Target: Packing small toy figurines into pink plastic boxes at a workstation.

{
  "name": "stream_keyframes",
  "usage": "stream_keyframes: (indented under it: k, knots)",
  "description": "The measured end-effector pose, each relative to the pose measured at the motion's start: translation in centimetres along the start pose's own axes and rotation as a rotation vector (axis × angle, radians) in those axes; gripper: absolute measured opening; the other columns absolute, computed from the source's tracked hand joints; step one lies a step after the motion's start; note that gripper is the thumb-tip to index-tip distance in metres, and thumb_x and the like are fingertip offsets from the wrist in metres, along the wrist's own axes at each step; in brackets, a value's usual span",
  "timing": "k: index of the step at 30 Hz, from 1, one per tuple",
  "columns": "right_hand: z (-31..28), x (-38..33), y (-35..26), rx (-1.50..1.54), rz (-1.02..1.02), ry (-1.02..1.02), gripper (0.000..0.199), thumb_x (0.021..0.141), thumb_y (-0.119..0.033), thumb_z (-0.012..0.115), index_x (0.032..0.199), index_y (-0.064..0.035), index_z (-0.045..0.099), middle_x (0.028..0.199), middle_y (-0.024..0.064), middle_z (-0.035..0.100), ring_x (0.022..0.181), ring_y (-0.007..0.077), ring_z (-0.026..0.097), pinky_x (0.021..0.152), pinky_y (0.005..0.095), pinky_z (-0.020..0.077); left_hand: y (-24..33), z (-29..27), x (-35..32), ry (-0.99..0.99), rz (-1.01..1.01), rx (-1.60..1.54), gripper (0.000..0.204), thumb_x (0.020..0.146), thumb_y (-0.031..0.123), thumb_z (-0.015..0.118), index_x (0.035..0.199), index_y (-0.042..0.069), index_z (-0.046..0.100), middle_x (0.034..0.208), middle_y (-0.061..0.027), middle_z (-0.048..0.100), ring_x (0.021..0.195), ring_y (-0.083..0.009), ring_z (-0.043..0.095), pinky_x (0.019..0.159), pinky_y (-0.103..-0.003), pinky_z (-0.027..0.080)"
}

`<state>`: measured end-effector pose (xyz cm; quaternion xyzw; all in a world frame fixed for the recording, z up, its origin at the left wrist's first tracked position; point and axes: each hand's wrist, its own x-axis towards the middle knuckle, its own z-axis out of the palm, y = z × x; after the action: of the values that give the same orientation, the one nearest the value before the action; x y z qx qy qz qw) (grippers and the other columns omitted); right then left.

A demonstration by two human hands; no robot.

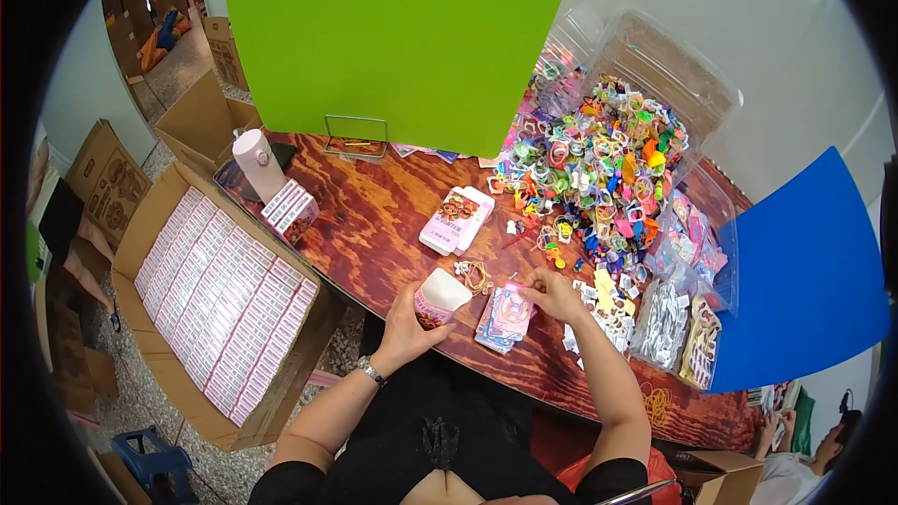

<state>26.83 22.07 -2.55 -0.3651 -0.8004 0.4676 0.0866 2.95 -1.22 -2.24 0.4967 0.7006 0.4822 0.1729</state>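
Packing step: left hand point(404, 318) fingers clamped on open pink box point(438, 297) over table edge, right hand point(552, 295) fingertips pinched on card stack point(506, 315) beside it; next move needs card lifted w/ clean grip.

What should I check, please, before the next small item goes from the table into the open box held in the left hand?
1. Box grip: the left hand holds the small pink and white box clear of the wooden table: ok.
2. Box flap open at the top: ok.
3. Right hand rests on the stack of pink cards; whether it has pinched one: cannot tell.
4. Box contents so far: cannot tell, the inside is hidden.
5. Supply in reach: the heap of coloured plastic rings lies just past the right hand: ok.
6. Carton of packed boxes at the left has room: cannot tell.
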Motion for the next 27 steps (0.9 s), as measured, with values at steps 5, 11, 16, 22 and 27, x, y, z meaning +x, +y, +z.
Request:
stream_keyframes:
  k: [5, 11, 16, 22, 27]
  knots:
    - [-2.0, -2.3, -4.4, 0.328, -0.053, 0.015, 0.009, 0.094, -0.01, 0.07, 0.093, -0.0055, 0.062, 0.085, -0.002, 0.063, 0.076, 0.0051, 0.058, 0.066, 0.0229, 0.047, 0.5, -0.5, -0.2, 0.049, 0.01, 0.01, 0.076, 0.068, 0.027, 0.091, 0.127, 0.0, 0.051, 0.114, -0.0173, 0.064, 0.107, -0.0324, 0.065, 0.092, -0.041, 0.053]
    - [1.4, -4.6, -11.9, 0.548, -0.374, 0.416, 0.005, 0.093, -0.002, 0.068, 0.095, -0.0036, 0.064, 0.088, 0.0011, 0.066, 0.073, 0.0082, 0.06, 0.064, 0.0238, 0.0484, 1.2, 0.1, -0.2, 0.032, 0.002, 0.004, 0.069, 0.068, 0.026, 0.09, 0.122, 0.0, 0.055, 0.11, -0.0191, 0.063, 0.106, -0.0361, 0.063, 0.091, -0.044, 0.051]
    - [4.5, -4.6, -14.4, -0.043, -0.574, 0.491, 0.01, 0.087, 0.0, 0.072, 0.096, -0.0029, 0.068, 0.083, 0.0069, 0.069, 0.073, 0.0147, 0.066, 0.066, 0.0274, 0.0513, 1.7, -0.3, -0.4, 0.029, 0.045, 0.019, 0.08, 0.068, 0.026, 0.09, 0.131, 0.0, 0.049, 0.115, -0.0199, 0.062, 0.11, -0.0375, 0.06, 0.092, -0.044, 0.05]
    - [7.5, -4.7, -14.1, -0.484, -0.834, 0.544, 0.025, 0.078, -0.003, 0.075, 0.102, -0.007, 0.073, 0.088, 0.0076, 0.071, 0.076, 0.0242, 0.066, 0.067, 0.0347, 0.0527, 1.5, -0.4, -1.7, 0.082, 0.153, 0.165, 0.089, 0.065, 0.02, 0.093, 0.138, 0.0, 0.046, 0.121, -0.0202, 0.059, 0.111, -0.0387, 0.059, 0.095, -0.043, 0.049]
    - [7.7, -4.3, -13.9, -0.08, -0.641, 0.486, 0.018, 0.084, -0.003, 0.075, 0.102, -0.0043, 0.073, 0.086, 0.0109, 0.071, 0.071, 0.0262, 0.065, 0.064, 0.0334, 0.0496, 0.5, -0.4, -1.8, 0.109, 0.21, 0.082, 0.083, 0.067, 0.019, 0.09, 0.136, -0.001, 0.048, 0.12, -0.0193, 0.06, 0.11, -0.0384, 0.058, 0.093, -0.044, 0.049]
